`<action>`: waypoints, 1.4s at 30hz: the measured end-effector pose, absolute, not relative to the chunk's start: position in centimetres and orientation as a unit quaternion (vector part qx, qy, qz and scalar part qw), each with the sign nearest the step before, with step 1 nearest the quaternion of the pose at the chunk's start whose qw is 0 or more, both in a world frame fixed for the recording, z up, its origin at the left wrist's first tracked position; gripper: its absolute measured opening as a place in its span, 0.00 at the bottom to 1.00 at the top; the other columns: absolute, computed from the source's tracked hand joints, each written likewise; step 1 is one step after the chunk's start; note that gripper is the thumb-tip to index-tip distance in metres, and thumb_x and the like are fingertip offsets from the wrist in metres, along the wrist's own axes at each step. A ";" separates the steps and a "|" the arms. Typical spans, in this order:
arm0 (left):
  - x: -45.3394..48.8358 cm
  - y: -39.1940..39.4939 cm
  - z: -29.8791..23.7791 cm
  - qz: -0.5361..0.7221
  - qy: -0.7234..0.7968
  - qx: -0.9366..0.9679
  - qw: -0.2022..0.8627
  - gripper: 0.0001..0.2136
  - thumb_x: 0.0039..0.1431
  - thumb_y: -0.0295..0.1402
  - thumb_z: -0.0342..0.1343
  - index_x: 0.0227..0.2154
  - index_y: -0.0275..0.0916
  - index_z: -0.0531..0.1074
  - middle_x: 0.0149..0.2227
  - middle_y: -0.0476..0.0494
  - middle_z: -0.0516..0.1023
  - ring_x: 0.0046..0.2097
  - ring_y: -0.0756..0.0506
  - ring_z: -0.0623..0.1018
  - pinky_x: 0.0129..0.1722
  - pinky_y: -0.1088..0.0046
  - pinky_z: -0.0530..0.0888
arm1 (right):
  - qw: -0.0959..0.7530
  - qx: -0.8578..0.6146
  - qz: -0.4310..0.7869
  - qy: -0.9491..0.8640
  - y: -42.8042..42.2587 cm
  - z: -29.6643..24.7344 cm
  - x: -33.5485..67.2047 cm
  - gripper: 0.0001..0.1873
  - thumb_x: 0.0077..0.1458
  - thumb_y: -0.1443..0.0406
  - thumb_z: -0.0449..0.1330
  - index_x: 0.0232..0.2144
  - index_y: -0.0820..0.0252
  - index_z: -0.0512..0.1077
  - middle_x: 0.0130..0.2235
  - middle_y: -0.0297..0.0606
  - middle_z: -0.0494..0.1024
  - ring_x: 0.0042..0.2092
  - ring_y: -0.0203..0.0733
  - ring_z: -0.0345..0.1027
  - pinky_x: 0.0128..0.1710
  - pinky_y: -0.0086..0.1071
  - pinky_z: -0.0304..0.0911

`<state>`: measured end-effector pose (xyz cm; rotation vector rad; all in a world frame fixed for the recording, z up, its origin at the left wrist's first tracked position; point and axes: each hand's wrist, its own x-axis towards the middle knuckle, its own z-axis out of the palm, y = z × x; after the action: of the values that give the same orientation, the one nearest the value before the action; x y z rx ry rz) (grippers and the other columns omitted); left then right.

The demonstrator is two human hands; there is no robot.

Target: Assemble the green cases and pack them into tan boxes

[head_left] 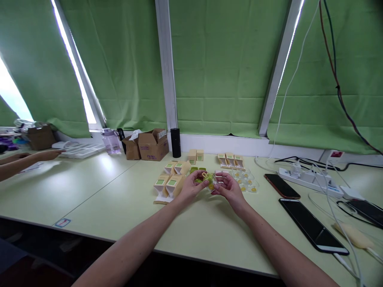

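Between my two hands, over the middle of the table, is a small green piece with a yellow loop (209, 176), its exact kind too small to make out. My left hand (195, 184) pinches it from the left. The fingers of my right hand (229, 189) close on a clear plastic piece (214, 184) with a yellow spot, touching the green one. Left of my hands stand open small cartons (166, 181) with green labels. Several green pieces (194, 170) lie partly hidden behind my left hand. Clear plastic pieces with yellow centres (245, 182) lie right of my right hand.
More small cartons stand behind, at the centre (196, 154) and right (230, 160). Phones (312, 224), a power strip (309, 180) and cables occupy the right side. Cardboard boxes (152, 146), a black cylinder (175, 142) and a bottle (111, 142) line the back. Another person's hand (49, 154) reaches in at left.
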<state>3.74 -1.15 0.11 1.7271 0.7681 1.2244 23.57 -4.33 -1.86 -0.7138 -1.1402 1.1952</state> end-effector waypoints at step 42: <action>4.6 -1.7 -0.4 0.495 0.316 0.730 0.348 0.20 0.59 0.37 0.68 0.53 0.45 0.74 0.49 0.42 0.79 0.52 0.41 0.78 0.48 0.65 0.78 | 0.627 -0.267 0.533 -0.501 -5.1 -1.2 23.0 0.28 0.52 0.50 0.78 0.51 0.47 0.76 0.45 0.35 0.81 0.44 0.46 0.83 0.56 0.55 0.79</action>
<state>4.57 -1.66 -0.41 1.8937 0.8188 1.2842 22.96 -5.06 -1.24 -0.6126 -1.1477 1.2229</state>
